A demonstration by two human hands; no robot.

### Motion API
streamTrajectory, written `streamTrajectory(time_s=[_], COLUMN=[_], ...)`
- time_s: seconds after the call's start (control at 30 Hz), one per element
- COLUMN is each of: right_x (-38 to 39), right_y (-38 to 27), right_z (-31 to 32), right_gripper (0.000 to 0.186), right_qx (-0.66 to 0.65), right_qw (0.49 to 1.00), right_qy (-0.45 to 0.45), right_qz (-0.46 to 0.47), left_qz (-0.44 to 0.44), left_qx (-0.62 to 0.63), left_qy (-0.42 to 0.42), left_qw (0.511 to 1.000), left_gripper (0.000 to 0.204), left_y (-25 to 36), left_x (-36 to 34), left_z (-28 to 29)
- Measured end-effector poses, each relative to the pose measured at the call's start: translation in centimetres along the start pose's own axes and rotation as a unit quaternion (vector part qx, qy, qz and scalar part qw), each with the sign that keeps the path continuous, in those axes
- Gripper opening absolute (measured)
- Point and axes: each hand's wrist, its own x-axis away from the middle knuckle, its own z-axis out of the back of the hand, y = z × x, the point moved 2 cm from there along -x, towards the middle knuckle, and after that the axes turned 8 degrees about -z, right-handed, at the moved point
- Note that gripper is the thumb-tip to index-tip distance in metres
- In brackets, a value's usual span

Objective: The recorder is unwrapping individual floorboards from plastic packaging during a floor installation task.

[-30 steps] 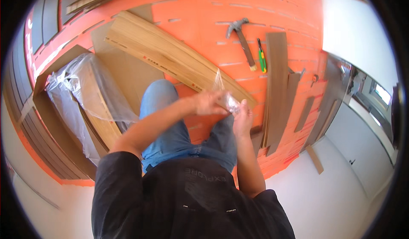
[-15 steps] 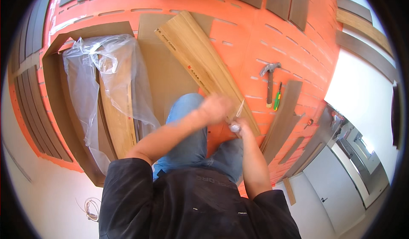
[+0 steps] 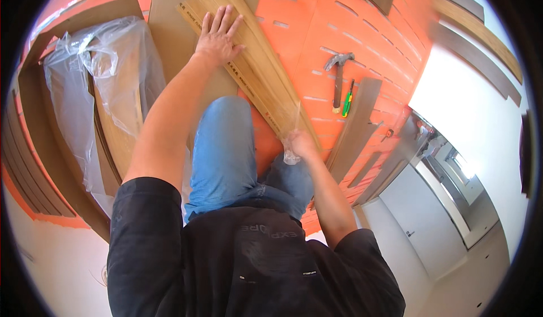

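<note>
My left hand (image 3: 219,39) lies flat, fingers spread, on the far part of a light wood floorboard (image 3: 261,62), which slants from far left to near right and has dark print along its edge. My right hand (image 3: 301,145) is closed round a clear bottle (image 3: 291,157) with a thin pointed nozzle, held at the near end of the board. Its nozzle points up and away from me. Fingers hide part of the bottle, and I cannot tell whether it touches the board. Beneath the far part of the board is brown cardboard (image 3: 169,40).
Right of the board lie a claw hammer (image 3: 337,82), a green-handled screwdriver (image 3: 347,103) and a grey-brown plank (image 3: 356,119) on orange underlay (image 3: 317,28). To the left stands an open carton (image 3: 34,74) with boards under clear plastic film (image 3: 68,91). More planks edge the floor.
My left hand has moved from beside the bottle, forward and left onto the board's far part, and now lies flat. My right hand still grips the bottle. The whole view has shifted.
</note>
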Motion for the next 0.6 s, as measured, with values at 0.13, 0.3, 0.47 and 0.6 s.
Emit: streamTrajectory(time_s=[0.13, 0.3, 0.47, 0.6], right_x=[2.1, 9.4, 13.3, 17.4], right_y=[-2.0, -7.9, -9.1, -10.3], right_z=[0.1, 3.2, 3.6, 4.7], right_gripper=[0.039, 0.036, 0.033, 0.033], right_qx=[0.133, -0.094, -0.069, -0.083], right_qw=[0.981, 0.995, 0.995, 0.989], right_qy=[0.034, -0.025, 0.004, 0.023], right_qz=[0.136, 0.006, 0.074, 0.118], left_qz=[0.009, 0.023, 0.022, 0.033], left_qx=[-0.030, -0.041, -0.029, -0.031], left_qy=[-0.026, -0.043, -0.048, -0.071], left_qw=[0.999, 0.998, 0.998, 0.996], left_gripper=[0.088, 0.088, 0.088, 0.084], left_y=[0.8, 0.2, 0.7, 1.2], left_x=[-0.4, 0.1, -0.3, -0.4], left_z=[0.6, 0.2, 0.0, 0.5])
